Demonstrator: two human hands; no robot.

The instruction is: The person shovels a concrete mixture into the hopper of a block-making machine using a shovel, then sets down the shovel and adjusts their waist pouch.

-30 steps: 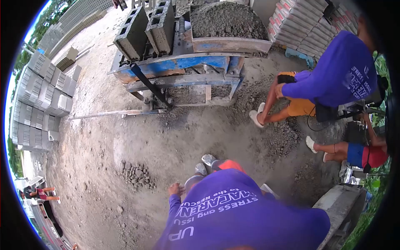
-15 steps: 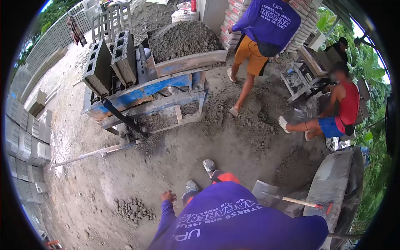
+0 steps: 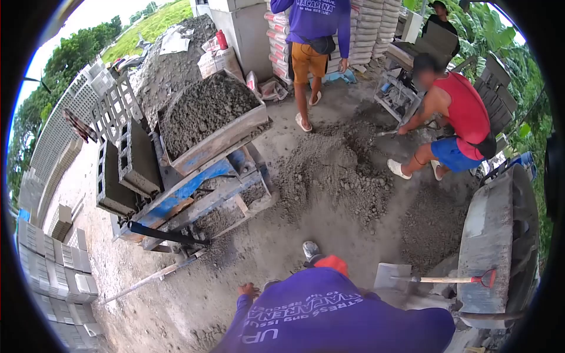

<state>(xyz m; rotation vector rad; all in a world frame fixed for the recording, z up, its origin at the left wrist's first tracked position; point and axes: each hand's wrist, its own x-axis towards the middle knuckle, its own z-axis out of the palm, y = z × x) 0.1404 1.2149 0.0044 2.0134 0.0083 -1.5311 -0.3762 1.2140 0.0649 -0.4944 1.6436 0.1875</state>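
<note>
My left hand (image 3: 248,289) hangs low at my left side in front of the purple sleeve, over the dusty ground. It holds nothing, and its fingers look loosely apart. My right hand is hidden behind my purple shirt (image 3: 329,312). To my right lies a shovel (image 3: 438,279) with a flat grey blade, a wooden handle and a red grip. Its grip end rests against a large grey metal trough-like container (image 3: 485,235). Ahead on the left is a blue block-making machine (image 3: 194,188), with a box of damp grey mix (image 3: 206,112) on top.
Two hollow blocks (image 3: 138,159) stand on the machine. A pole (image 3: 153,275) lies before it. Loose mix (image 3: 329,170) covers the ground ahead. A person in purple (image 3: 312,29) walks near stacked cement sacks (image 3: 371,29); another in red (image 3: 462,106) bends at right, holding a tool. Blocks (image 3: 56,265) are stacked left.
My view has tilted up and turned. The person in purple has walked farther off toward the sacks. The person in red now bends forward, reaching low. My left hand still hangs at my side.
</note>
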